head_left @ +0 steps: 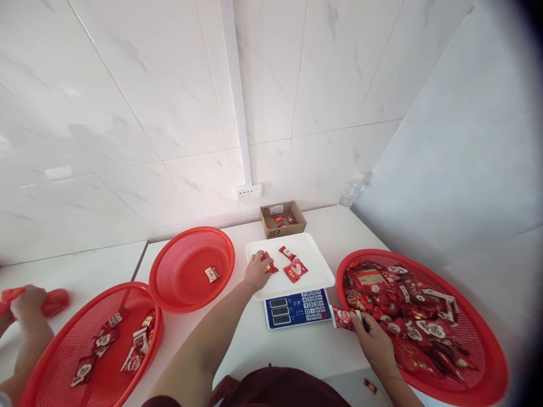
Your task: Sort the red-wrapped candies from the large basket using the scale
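Observation:
My left hand (257,272) is over the left side of the white weighing tray (314,257), its fingers closed on a small red candy packet (268,261). Two more red packets lie on that tray: a narrow one (287,252) and a wider one (296,270). Below the tray shows the blue keypad panel of the scale (297,308). In front of the right basket, my right hand (373,342) pinches a red and white packet (343,317) by its end. The large red basket (494,362) beside it holds a heap of red wrapped snacks.
A cardboard box (285,229) with red packets stands behind the scale. On the left are a red basket (182,294) with one packet and another basket (51,339) with several. A co-worker's hand (31,302) holds red plastic at far left. One packet (370,386) lies near the front edge.

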### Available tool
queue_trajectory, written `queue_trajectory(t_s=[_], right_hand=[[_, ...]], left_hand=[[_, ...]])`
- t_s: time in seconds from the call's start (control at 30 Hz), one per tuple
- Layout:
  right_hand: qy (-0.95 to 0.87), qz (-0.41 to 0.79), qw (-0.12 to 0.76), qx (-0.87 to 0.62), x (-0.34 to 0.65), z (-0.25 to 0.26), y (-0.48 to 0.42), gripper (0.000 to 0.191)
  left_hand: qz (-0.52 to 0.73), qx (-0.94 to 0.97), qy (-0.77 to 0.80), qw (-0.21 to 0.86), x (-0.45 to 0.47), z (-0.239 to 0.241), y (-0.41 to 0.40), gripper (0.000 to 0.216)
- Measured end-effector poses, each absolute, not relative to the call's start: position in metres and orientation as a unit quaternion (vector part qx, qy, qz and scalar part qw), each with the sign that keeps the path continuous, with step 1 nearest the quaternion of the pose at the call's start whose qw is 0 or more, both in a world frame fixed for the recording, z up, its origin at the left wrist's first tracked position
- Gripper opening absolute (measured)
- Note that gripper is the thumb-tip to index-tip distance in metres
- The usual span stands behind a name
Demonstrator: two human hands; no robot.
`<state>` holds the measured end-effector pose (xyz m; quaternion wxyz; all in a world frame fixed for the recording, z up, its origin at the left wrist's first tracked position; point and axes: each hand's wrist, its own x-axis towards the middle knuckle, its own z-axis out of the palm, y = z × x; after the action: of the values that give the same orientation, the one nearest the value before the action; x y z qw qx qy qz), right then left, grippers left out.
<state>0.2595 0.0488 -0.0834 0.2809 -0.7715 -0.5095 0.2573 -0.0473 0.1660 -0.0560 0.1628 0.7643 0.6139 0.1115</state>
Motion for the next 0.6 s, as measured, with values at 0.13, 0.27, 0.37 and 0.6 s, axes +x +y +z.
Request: queue_trajectory(t_s=[0.13, 0.27, 0.37, 0.6], right_hand=[[-0.511, 0.26, 0.269, -0.774, 0.26, -0.084, 0.049, 0.039], [-0.52, 0.253, 0.276, -0.767, 0.259, -0.083, 0.049, 0.038], [-0.523, 0.252, 0.279, -0.765, 0.259, -0.083, 0.049, 0.039], [-0.526, 0.253, 0.29, -0.759, 0.261, -0.089, 0.049, 0.04]], left_hand=[[0.213, 0.678, 0.701, 0.068, -0.086, -0.046, 0.154, 0.028], [0.217, 0.574, 0.79, 0.004, -0.127, -0.039, 0.144, 0.023], [0.183, 0.597, 0.781, 0.013, -0.124, -0.041, 0.141, 0.027], [0.094, 0.801, 0.57, 0.155, -0.017, -0.06, 0.154, 0.035]])
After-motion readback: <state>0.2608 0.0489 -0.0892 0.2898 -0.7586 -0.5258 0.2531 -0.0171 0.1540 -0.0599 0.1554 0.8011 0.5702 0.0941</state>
